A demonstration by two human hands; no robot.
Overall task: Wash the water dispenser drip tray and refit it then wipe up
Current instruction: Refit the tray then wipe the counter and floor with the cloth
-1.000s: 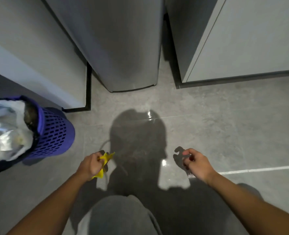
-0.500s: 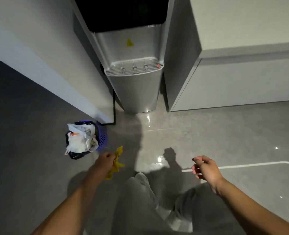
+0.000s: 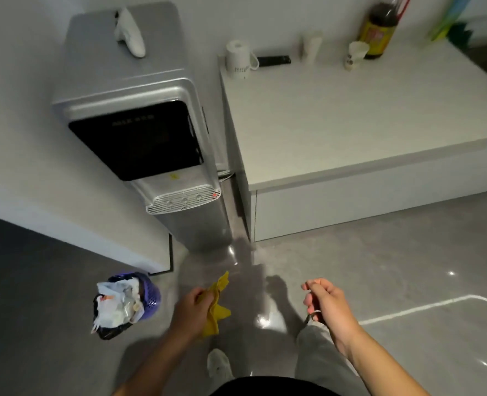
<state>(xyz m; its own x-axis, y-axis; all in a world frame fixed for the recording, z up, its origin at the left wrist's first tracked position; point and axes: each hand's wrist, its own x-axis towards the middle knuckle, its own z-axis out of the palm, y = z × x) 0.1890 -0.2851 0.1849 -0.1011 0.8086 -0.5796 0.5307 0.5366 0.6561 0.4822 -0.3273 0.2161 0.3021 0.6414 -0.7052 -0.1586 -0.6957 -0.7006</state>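
Note:
The silver water dispenser stands against the wall, with its slotted white drip tray seated in the front ledge. My left hand grips a crumpled yellow cloth above the floor, well below and in front of the dispenser. My right hand hovers to the right at the same height, fingers loosely curled and holding nothing.
A purple waste bin stuffed with bags sits on the floor at the left. A white cabinet to the dispenser's right carries a mug, cups and a dark bottle. The grey floor is glossy with reflections.
My view has risen from close to the floor to standing height, so the whole dispenser and the cabinet top have come into sight. Both hands keep their hold and posture.

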